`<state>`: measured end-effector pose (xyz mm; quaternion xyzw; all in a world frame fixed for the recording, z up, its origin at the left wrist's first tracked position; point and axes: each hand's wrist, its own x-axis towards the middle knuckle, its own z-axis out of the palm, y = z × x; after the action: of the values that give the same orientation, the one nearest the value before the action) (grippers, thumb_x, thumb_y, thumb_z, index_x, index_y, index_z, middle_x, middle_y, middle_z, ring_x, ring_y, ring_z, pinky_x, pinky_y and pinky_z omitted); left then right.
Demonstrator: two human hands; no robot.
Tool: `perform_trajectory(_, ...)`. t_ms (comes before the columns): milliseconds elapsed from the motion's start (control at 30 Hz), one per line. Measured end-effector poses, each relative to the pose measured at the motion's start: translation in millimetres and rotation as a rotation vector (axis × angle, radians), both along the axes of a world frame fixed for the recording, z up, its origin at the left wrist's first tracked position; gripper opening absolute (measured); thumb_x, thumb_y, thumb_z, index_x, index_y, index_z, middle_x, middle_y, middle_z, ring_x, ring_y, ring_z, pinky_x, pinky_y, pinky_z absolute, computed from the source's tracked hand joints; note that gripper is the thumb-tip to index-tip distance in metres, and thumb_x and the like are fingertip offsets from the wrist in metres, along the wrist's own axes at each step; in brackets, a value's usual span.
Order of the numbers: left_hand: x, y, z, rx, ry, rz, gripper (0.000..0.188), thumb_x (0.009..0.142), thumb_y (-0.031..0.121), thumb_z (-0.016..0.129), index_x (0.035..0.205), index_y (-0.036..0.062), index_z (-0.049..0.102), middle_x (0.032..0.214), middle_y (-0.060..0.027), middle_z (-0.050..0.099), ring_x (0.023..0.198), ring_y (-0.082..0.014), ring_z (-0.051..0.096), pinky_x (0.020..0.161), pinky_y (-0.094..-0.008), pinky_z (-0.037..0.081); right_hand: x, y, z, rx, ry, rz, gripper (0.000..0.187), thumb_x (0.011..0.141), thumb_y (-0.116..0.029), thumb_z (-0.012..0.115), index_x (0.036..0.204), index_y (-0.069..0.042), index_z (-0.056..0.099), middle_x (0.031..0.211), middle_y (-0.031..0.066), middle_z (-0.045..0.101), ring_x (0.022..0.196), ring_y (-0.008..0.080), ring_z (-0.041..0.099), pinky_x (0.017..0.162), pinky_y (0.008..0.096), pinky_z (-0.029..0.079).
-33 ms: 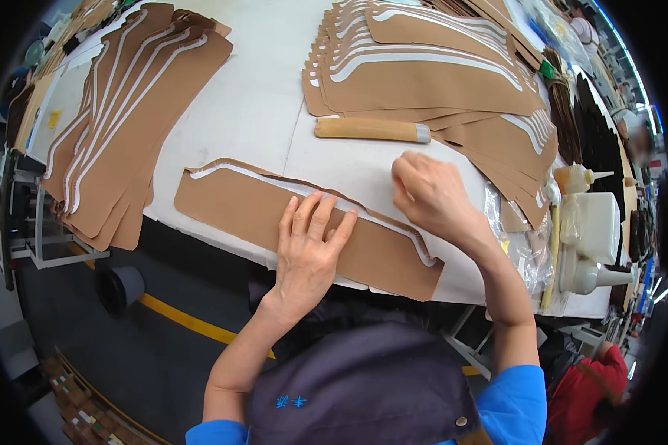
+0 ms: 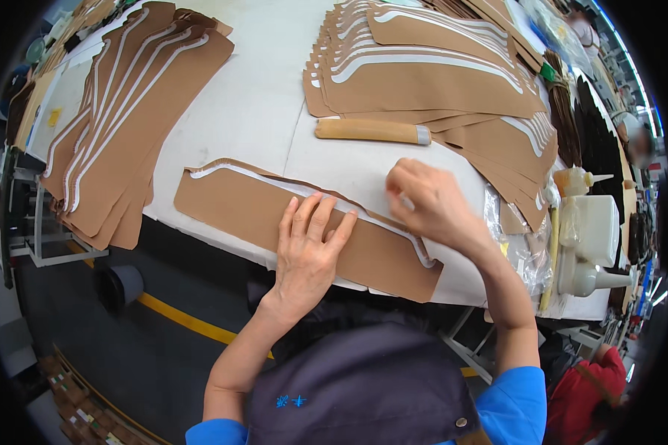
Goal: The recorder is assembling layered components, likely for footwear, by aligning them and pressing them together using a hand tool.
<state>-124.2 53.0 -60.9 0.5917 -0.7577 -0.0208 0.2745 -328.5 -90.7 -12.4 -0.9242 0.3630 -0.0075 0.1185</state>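
Note:
A long brown leather-like panel lies near the table's front edge, a white strip running along its curved far edge. The thin brown rim beyond that strip is partly raised. My left hand presses on the middle of the panel with its fingers spread, the fingertips at the white strip. Just above the panel's right part is my right hand, its fingers curled closed and slightly blurred. What they hold, if anything, is hidden. Beyond it lies a tan cylindrical roller-like bar with a grey end.
Fanned brown panels with white strips lie in a left stack and a right stack. At the right stand a white plastic container, a spouted bottle and clear plastic bags. A dark bucket sits on the floor.
My right hand has shifted slightly left and down, nearer the panel. The left hand and the panel stay where they were.

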Motion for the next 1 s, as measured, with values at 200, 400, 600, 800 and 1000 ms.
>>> perform_trajectory(200, 13.6, -2.8, -2.5, 0.003, 0.118, 0.098, 0.045, 0.092, 0.000, 0.067, 0.137, -0.0012, 0.065, 0.141, -0.0169, 0.059, 0.139, -0.0369, 0.053, 0.119, -0.0516, 0.041, 40.1, 25.9, -22.2, -0.101, -0.496, 0.144, 0.032, 0.086, -0.006, 0.071, 0.117, -0.002, 0.064, 0.104, 0.0128, 0.062, 0.096, 0.0319, 0.062, 0.079, 0.0418, 0.054)
perform_trajectory(400, 41.7, -5.6, 5.0, 0.014, -0.024, 0.216, 0.045, 0.099, 0.013, 0.067, 0.141, -0.0029, 0.062, 0.144, -0.0168, 0.059, 0.139, -0.0361, 0.053, 0.117, -0.0499, 0.041, 46.3, 27.2, -33.2, 0.000, -0.474, 0.192, 0.043, 0.076, 0.001, 0.068, 0.119, -0.001, 0.064, 0.103, 0.0117, 0.061, 0.096, 0.0311, 0.060, 0.081, 0.0416, 0.053)
perform_trajectory(600, 39.9, -4.9, 4.3, 0.059, -0.045, 0.247, 0.048, 0.101, 0.017, 0.066, 0.145, -0.0022, 0.059, 0.151, -0.0182, 0.053, 0.143, -0.0377, 0.047, 0.119, -0.0521, 0.038, 48.2, 25.0, -29.5, -0.003, -0.488, 0.206, 0.029, 0.085, 0.007, 0.068, 0.113, -0.001, 0.066, 0.099, 0.0107, 0.063, 0.089, 0.0308, 0.060, 0.076, 0.0414, 0.053)
perform_trajectory(800, 40.7, -5.0, 6.2, 0.100, -0.080, 0.244, 0.050, 0.102, 0.020, 0.064, 0.148, -0.0003, 0.056, 0.155, -0.0182, 0.050, 0.145, -0.0369, 0.045, 0.117, -0.0514, 0.036, 46.5, 25.0, -28.7, 0.011, -0.469, 0.211, 0.026, 0.087, 0.006, 0.068, 0.112, -0.002, 0.067, 0.100, 0.0106, 0.064, 0.089, 0.0312, 0.061, 0.076, 0.0424, 0.053)
perform_trajectory(1000, 37.0, 0.2, 1.6, 0.074, -0.078, 0.322, 0.049, 0.104, 0.022, 0.063, 0.149, 0.0035, 0.057, 0.156, -0.0179, 0.049, 0.146, -0.0369, 0.043, 0.117, -0.0512, 0.036, 32.5, -13.7, -23.7, 0.064, -0.522, 0.223, 0.029, 0.088, -0.004, 0.074, 0.116, -0.007, 0.068, 0.107, 0.0130, 0.065, 0.103, 0.0366, 0.061, 0.089, 0.0470, 0.050)
